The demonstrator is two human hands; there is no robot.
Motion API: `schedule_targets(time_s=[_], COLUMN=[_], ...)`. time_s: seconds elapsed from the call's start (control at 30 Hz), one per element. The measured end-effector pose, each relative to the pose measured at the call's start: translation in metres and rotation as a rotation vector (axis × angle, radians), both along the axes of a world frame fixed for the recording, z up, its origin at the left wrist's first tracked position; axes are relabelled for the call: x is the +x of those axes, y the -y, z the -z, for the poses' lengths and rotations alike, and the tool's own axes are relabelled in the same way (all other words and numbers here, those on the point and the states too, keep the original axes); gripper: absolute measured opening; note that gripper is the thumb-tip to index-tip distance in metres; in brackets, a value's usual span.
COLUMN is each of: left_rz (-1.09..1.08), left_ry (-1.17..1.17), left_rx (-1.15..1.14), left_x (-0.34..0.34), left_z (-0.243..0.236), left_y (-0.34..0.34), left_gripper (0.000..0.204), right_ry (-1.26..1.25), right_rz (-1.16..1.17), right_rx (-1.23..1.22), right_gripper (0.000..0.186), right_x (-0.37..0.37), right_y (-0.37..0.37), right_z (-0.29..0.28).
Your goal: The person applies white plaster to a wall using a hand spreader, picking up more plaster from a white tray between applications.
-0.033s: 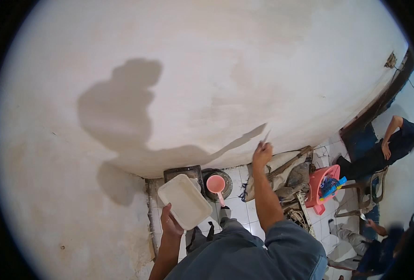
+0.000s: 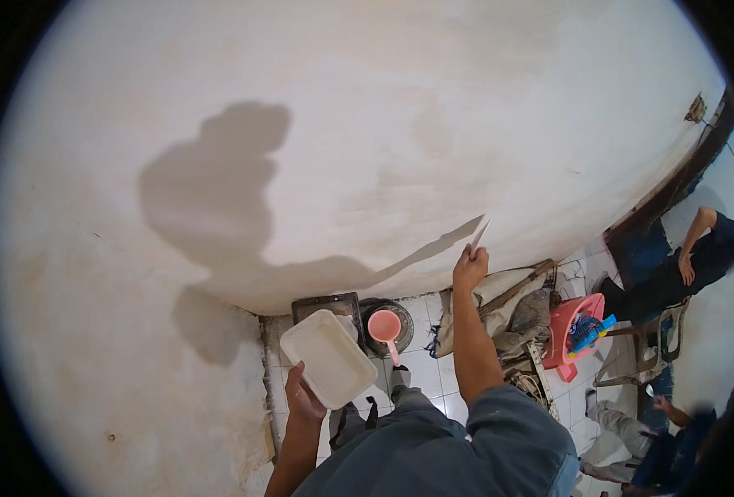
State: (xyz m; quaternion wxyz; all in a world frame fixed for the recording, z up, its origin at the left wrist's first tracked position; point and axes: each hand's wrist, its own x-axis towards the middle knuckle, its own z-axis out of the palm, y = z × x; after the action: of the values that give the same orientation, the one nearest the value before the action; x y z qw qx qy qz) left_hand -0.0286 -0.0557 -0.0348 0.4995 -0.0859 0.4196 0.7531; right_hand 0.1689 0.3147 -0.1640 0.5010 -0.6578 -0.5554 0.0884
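The thin blade (image 2: 480,235) is near the pale wall (image 2: 342,74), contact unclear. Below, a pink dipper (image 2: 384,326) sits beside a black tray (image 2: 325,303), partly hidden by the cream tray (image 2: 328,359); crumpled cloth (image 2: 530,313) lies near a pink tub (image 2: 559,328). The right hand (image 2: 470,268) clasps the blade; the left hand (image 2: 303,399) grips the cream tray's edge.

The right hand (image 2: 470,267) hides the handle of the scraper (image 2: 481,234), whose blade is too slanted to show its full shape. The cream tray (image 2: 328,358) covers the left hand's (image 2: 303,399) fingers and part of the black tray (image 2: 321,306) behind. The pink dipper (image 2: 384,325) masks the round container's (image 2: 407,316) middle. The standing person (image 2: 710,253) is cut off at the rim; another co-worker's (image 2: 673,455) head is blurred.
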Motion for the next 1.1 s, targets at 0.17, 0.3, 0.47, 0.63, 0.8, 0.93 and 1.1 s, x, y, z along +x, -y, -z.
schedule_targets(time_s=[0.17,0.3,0.47,0.63,0.8,0.93,1.1], left_rz=[0.033,0.003,-0.027,0.006,0.053,0.118,0.122], left_ry=[0.017,-0.04,-0.007,-0.005,0.001,0.052,0.043], left_rx=[0.032,-0.044,-0.001,-0.002,0.039,0.139,0.18], left_x=[-0.004,-0.01,-0.022,-0.026,-0.024,-0.024,-0.024], left_z=[-0.003,-0.007,0.005,0.012,0.009,0.005,0.016], left_y=[-0.001,0.01,0.027,0.023,0.019,0.008,-0.001], left_gripper=[0.065,0.064,0.059,0.061,0.061,0.061,0.061], right_ry=[-0.092,-0.097,-0.07,0.178,0.417,0.757,0.673], right_rz=[-0.237,-0.513,-0.628,-0.085,-0.146,-0.623,-0.906], right_rx=[0.252,0.026,0.219,0.646,0.619,0.541,0.105], right_gripper=[0.019,0.019,0.017,0.019,0.014,0.024,0.021], right_x=[-0.124,-0.194,-0.104,-0.037,-0.102,-0.121,-0.073], right_y=[0.013,0.117,0.113,0.016,-0.021,0.042,0.117], right_z=[0.063,0.059,0.024,-0.19,-0.186,-0.048,0.0])
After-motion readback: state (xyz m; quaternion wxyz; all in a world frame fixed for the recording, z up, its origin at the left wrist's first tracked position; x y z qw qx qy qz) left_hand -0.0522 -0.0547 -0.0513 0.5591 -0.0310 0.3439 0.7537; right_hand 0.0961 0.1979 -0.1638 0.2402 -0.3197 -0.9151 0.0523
